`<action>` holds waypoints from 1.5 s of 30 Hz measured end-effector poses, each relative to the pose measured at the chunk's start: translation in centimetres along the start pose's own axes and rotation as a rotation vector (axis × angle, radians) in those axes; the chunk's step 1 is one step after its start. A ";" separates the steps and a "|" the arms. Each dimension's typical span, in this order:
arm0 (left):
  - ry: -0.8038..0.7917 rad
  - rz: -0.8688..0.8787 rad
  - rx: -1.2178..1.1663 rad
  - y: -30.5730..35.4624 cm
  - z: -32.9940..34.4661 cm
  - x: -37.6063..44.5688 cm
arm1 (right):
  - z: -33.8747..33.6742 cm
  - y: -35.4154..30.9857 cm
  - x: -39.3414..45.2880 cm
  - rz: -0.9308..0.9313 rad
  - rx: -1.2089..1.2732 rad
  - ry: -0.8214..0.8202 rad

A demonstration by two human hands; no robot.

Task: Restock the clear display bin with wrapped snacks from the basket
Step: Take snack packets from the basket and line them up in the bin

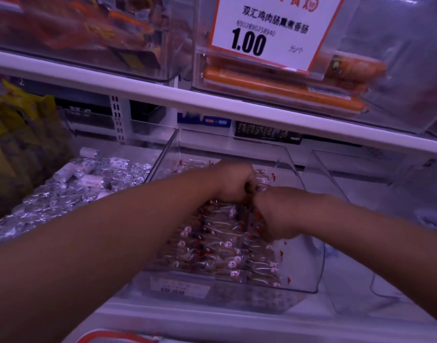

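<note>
A clear display bin [309,268] stands on the lower shelf, holding several clear-wrapped snacks [212,251] with red and white marks. Both of my arms reach into it. My left hand [233,180] is curled over the snacks at the bin's middle. My right hand [274,214] is curled just to its right, fingers down among the wrappers. The two hands touch. Their fingertips are hidden, so what each one grips is unclear. A red rim of the basket [108,336] shows at the bottom edge.
Left of the bin lies a pile of silver-wrapped sweets [71,191] and yellow packs [16,134]. An empty clear bin [356,280] stands to the right. The white shelf edge [212,102] overhangs, with orange sausages [281,90] and a price card [269,28] above.
</note>
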State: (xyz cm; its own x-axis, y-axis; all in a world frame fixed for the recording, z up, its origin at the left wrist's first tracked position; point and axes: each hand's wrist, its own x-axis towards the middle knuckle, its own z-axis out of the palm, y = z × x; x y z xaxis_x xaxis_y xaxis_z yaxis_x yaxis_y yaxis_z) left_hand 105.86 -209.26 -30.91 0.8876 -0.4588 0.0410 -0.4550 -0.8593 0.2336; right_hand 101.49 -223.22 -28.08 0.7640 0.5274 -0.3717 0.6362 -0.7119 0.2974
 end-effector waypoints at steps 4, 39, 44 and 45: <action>0.159 -0.031 -0.005 -0.3 -0.1 0.1 | -0.2 0.3 0.8 -0.001 -0.151 0.080; 0.083 -0.111 0.358 5.1 1.7 -3.1 | -1.2 3.7 1.6 0.026 -0.267 0.174; 0.132 -0.050 0.222 3.8 1.6 -3.7 | -1.1 3.9 2.0 0.044 -0.262 0.200; 0.135 -0.013 0.177 3.5 1.4 -3.8 | -1.2 3.9 2.0 0.049 -0.254 0.197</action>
State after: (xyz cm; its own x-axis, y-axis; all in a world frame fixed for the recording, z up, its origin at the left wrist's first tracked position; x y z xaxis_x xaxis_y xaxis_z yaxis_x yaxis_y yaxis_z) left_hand 100.83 -210.81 -31.62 0.8895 -0.4234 0.1716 -0.4386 -0.8966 0.0613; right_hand 105.60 -224.38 -26.57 0.7846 0.5929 -0.1814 0.5859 -0.6132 0.5298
